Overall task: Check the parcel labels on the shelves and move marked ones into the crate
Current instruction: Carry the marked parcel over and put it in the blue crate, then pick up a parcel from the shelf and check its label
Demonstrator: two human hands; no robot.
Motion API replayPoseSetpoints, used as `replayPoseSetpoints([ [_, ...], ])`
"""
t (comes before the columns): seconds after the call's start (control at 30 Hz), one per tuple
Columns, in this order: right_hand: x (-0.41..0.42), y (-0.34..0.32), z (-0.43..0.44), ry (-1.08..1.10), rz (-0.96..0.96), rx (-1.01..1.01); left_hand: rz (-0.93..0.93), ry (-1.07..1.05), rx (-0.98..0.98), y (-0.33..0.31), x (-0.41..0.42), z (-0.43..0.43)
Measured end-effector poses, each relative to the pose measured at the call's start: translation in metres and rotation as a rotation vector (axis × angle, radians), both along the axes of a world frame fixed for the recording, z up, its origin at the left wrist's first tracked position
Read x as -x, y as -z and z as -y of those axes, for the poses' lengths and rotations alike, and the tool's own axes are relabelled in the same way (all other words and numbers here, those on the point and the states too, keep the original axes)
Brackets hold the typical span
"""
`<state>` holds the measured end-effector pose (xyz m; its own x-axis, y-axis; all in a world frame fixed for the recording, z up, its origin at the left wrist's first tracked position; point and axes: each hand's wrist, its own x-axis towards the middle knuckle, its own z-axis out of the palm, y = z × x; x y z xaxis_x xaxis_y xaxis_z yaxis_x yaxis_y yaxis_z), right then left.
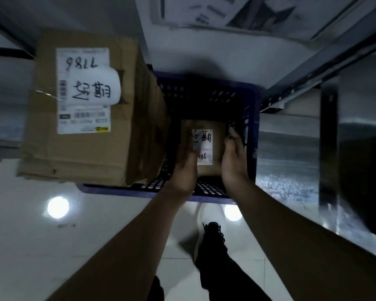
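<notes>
A dark blue perforated crate [253, 118] stands on the floor below me. Inside it, a small brown parcel [218, 135] with a white handwritten label sits low between my hands. My left hand [183, 168] holds its left side, thumb lying over the label. My right hand [233, 157] grips its right edge, fingertips curled at the far corner. A large brown cardboard box [91, 153] with a white shipping label and handwritten marks rests on the crate's left part, covering that side.
Metal shelf rails [313, 74] run diagonally at the right, with a grey shelf surface [291, 166] beside the crate. Printed papers [226, 11] lie at the top. My black shoe [212, 240] stands on the white tiled floor [30, 246] just behind the crate.
</notes>
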<state>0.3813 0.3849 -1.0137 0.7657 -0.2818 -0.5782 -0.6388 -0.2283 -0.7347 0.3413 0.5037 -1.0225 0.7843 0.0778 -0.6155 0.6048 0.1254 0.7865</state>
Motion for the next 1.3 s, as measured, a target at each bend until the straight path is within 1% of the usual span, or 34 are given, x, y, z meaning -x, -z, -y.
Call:
replayPoseSetpoints([
  [0.1,0.018,-0.040,-0.014,0.038,0.068,-0.105,0.038,-0.008,0.057,-0.050,0.009,0.002],
  [0.17,0.035,-0.073,-0.019,0.035,0.110,-0.165,0.006,-0.030,0.038,-0.090,0.024,0.004],
  [0.27,0.071,-0.134,-0.026,0.018,0.191,-0.243,0.038,0.110,-0.005,-0.148,0.056,0.006],
  [0.33,0.103,-0.179,-0.030,0.001,0.260,-0.283,0.125,0.213,-0.034,-0.185,0.083,0.000],
  [0.37,0.124,-0.213,-0.031,0.005,0.325,-0.283,0.180,0.278,-0.061,-0.217,0.100,-0.004],
  [0.4,0.135,-0.225,-0.033,-0.002,0.355,-0.284,0.208,0.302,-0.089,-0.226,0.109,-0.008],
  [0.43,0.152,-0.250,-0.034,-0.006,0.396,-0.272,0.240,0.335,-0.116,-0.250,0.123,-0.012],
  [0.5,0.188,-0.310,-0.037,0.019,0.504,-0.252,0.319,0.389,-0.142,-0.309,0.154,-0.024],
  [0.63,0.280,-0.461,-0.044,0.021,0.744,-0.253,0.570,0.486,-0.177,-0.470,0.240,-0.038],
  [0.73,0.333,-0.548,-0.048,0.040,0.897,-0.268,0.758,0.519,-0.183,-0.564,0.284,-0.034],
  [0.83,0.378,-0.640,-0.043,0.012,0.957,-0.287,0.862,0.571,-0.217,-0.658,0.326,-0.022],
  [0.93,0.414,-0.714,-0.013,0.074,1.088,-0.182,0.970,0.624,-0.245,-0.731,0.357,-0.003],
  [1.03,0.444,-0.773,0.024,0.117,1.138,-0.167,1.005,0.634,-0.197,-0.783,0.381,0.027],
  [1.13,0.482,-0.812,0.075,0.168,1.201,-0.117,1.064,0.696,-0.169,-0.830,0.408,0.071],
  [1.3,0.519,-0.838,0.153,0.232,1.246,-0.092,1.153,0.768,-0.173,-0.855,0.429,0.149],
])
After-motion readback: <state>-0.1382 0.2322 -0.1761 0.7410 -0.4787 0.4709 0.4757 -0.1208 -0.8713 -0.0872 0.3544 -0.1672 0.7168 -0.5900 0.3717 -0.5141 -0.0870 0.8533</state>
